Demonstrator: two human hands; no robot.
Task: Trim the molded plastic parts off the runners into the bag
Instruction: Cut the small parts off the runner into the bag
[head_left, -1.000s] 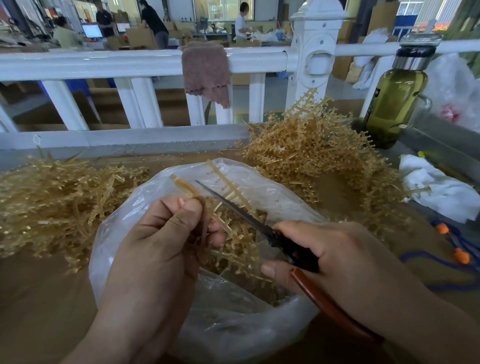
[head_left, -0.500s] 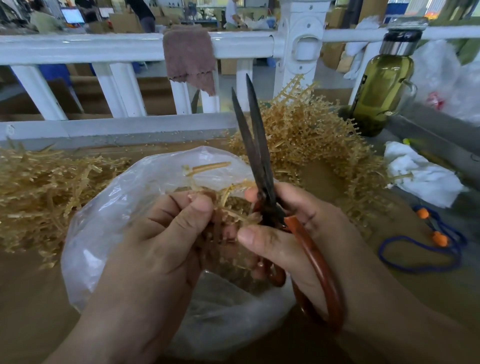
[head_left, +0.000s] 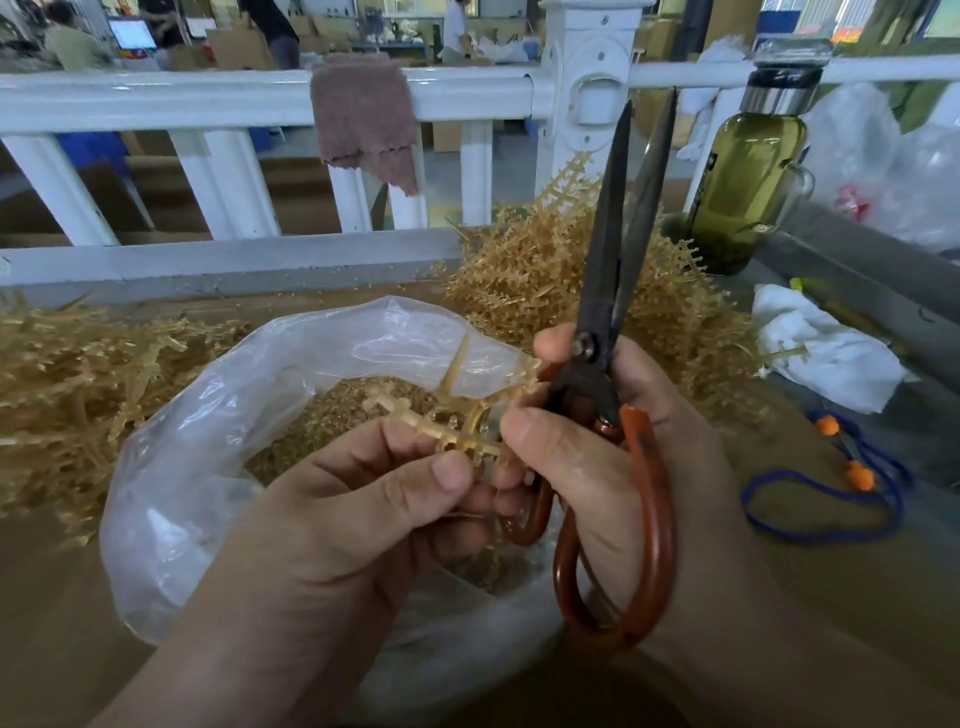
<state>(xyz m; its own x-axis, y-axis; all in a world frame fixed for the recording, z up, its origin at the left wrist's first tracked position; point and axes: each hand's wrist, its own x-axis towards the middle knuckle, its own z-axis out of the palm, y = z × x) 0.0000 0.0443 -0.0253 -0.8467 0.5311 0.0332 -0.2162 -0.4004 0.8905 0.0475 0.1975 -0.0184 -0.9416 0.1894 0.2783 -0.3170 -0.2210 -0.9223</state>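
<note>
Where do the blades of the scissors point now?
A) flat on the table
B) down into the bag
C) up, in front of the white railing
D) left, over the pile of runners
C: the right hand grips the scissors upright, blades rising before the white railing, while the left hand pinches a runner over the bag.

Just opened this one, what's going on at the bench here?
A person is trimming molded parts off a plastic runner over a clear bag. The left hand pinches the tan runner above the bag's mouth. The right hand grips the red-handled scissors, blades pointing up and slightly apart, not cutting right now; its thumb also touches the runner. Trimmed parts already lie in the bag. A left pile and a right pile of runners flank it.
</note>
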